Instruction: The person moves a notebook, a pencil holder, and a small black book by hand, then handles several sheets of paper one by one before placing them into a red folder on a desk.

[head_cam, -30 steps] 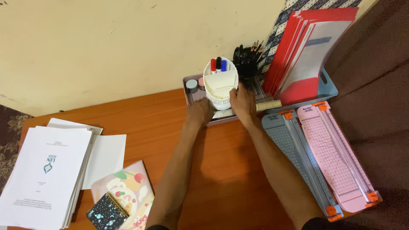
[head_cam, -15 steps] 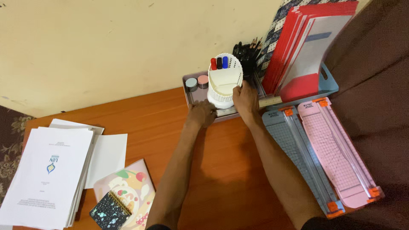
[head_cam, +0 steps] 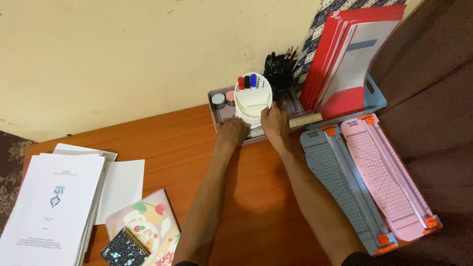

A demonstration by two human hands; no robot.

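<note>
A white perforated pen holder (head_cam: pixel 252 101) with red, black and blue markers stands inside a lilac tray (head_cam: pixel 219 116) at the back of the orange desk. My right hand (head_cam: pixel 274 123) grips the holder's right side near its base. My left hand (head_cam: pixel 232 132) rests curled on the tray's front edge, touching the holder's lower left. A wooden ruler (head_cam: pixel 303 120) lies in the tray under my right hand.
Two small round tins (head_cam: pixel 219 101) sit in the tray's left end, a black cup of pencils (head_cam: pixel 279 74) behind the holder. Red folders (head_cam: pixel 345 64) stand in a blue rack. Grey (head_cam: pixel 340 184) and pink (head_cam: pixel 389 177) paper trimmers lie right. Paper stacks (head_cam: pixel 51 204) and notebooks (head_cam: pixel 140 231) lie left.
The white holder shifted slightly left and settled lower in the tray. My right hand slid down to its base; my left hand stayed at the tray edge.
</note>
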